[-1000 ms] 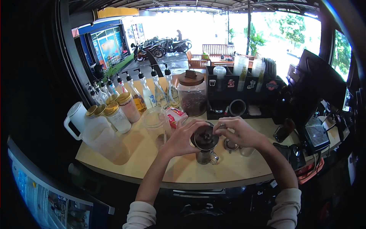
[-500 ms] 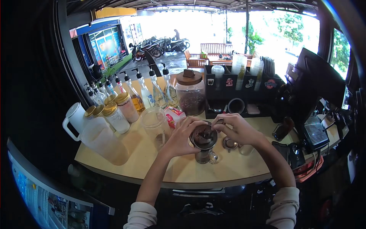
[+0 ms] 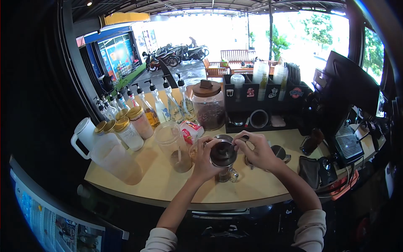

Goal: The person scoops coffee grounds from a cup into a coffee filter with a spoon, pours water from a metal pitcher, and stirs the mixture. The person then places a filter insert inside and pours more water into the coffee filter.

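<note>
My left hand point(image 3: 205, 163) is closed round the side of a dark round metal cup point(image 3: 223, 163), tilted so its opening faces me. Dark brown contents show inside, though I cannot tell what they are. Fingers of my right hand point(image 3: 258, 152) pinch the handle of a spoon-like utensil at the cup's right rim; its lower end is hidden. Under the cup stands a clear glass mug point(image 3: 227, 174), its handle to the right; whether the two touch is unclear. A small metal piece point(image 3: 248, 163) lies beside it, partly behind my right hand.
Left on the counter point(image 3: 168, 191) are a tall clear container point(image 3: 171, 140), a frosted pitcher point(image 3: 113, 157), gold-lidded jars point(image 3: 129, 133) and pump bottles point(image 3: 159, 107). Behind are a wood-lidded jar point(image 3: 208, 110) and a black cup organizer point(image 3: 264, 94). A dark machine point(image 3: 348, 140) stands right.
The cup has tipped towards me and its contents look darker inside. My left hand has turned with it. My right hand still pinches the utensil, slightly lower; a dark round object now shows behind it.
</note>
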The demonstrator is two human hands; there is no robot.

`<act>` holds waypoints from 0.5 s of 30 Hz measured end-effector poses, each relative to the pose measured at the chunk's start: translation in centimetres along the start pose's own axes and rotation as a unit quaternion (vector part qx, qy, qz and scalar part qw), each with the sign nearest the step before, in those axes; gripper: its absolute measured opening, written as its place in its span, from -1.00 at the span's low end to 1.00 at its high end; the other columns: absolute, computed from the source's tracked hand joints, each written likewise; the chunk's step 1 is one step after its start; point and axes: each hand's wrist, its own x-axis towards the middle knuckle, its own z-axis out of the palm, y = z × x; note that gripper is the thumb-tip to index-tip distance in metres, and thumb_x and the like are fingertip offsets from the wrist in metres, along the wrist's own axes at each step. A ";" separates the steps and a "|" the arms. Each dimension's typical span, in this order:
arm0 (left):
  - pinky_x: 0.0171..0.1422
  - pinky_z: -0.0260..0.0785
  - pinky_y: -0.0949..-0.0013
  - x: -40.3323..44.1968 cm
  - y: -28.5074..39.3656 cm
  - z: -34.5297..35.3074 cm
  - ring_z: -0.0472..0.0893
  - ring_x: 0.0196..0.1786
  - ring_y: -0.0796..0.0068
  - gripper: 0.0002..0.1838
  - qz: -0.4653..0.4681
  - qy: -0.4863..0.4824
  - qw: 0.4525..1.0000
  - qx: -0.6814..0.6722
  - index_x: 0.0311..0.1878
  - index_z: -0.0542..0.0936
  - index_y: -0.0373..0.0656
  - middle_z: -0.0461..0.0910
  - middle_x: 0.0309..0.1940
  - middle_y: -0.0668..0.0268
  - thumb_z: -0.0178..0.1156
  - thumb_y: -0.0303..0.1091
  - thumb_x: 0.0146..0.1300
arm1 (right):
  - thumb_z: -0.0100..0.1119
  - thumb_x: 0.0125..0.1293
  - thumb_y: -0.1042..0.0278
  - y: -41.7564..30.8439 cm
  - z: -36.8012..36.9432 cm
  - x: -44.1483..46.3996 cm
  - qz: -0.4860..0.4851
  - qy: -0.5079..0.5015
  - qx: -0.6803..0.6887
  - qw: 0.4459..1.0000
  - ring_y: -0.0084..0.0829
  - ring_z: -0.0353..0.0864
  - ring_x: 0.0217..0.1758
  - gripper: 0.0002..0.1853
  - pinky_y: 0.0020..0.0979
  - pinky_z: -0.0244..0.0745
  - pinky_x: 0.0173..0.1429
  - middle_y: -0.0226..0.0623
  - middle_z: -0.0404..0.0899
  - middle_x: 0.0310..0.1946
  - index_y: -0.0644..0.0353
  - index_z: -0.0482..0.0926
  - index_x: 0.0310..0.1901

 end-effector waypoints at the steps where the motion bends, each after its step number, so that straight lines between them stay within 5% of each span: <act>1: 0.23 0.35 0.14 0.0 0.0 0.0 0.36 0.18 0.10 -0.10 0.012 0.001 1.000 -0.001 0.17 0.40 0.00 0.29 0.05 0.16 0.58 -0.36 -0.39 | 0.06 0.38 0.48 0.4 0.2 0.0 -0.015 0.019 0.004 1.000 -0.55 0.64 -0.33 -0.89 -0.48 0.52 -0.22 -0.28 0.62 -0.46 0.34 0.54 -0.20; 4: 0.25 0.27 0.10 0.0 -0.1 0.2 0.37 0.17 0.13 -0.08 0.009 0.006 1.000 0.014 0.15 0.39 0.01 0.29 0.06 0.19 0.62 -0.22 -0.42 | 0.05 0.37 0.49 0.2 0.6 -0.7 -0.018 0.016 0.023 0.999 -0.52 0.68 -0.28 -0.89 -0.47 0.54 -0.19 -0.21 0.65 -0.41 0.35 0.53 -0.20; 7: 0.27 0.29 0.13 0.0 0.0 0.4 0.36 0.19 0.14 -0.05 0.019 0.015 1.000 0.019 0.17 0.38 -0.02 0.29 0.06 0.18 0.63 -0.27 -0.44 | 0.04 0.38 0.50 0.2 0.5 -0.8 -0.017 0.094 -0.007 0.995 -0.48 0.70 -0.30 -0.89 -0.44 0.55 -0.17 -0.21 0.66 -0.43 0.36 0.51 -0.21; 15: 0.29 0.32 0.16 0.7 0.1 0.3 0.37 0.20 0.14 -0.04 0.010 0.013 0.998 -0.055 0.17 0.35 -0.07 0.29 0.09 0.18 0.62 -0.34 -0.44 | 0.09 0.36 0.47 -0.2 -0.3 -0.7 -0.018 0.060 0.002 0.998 -0.46 0.69 -0.34 -0.89 -0.44 0.53 -0.22 -0.20 0.65 -0.43 0.33 0.54 -0.20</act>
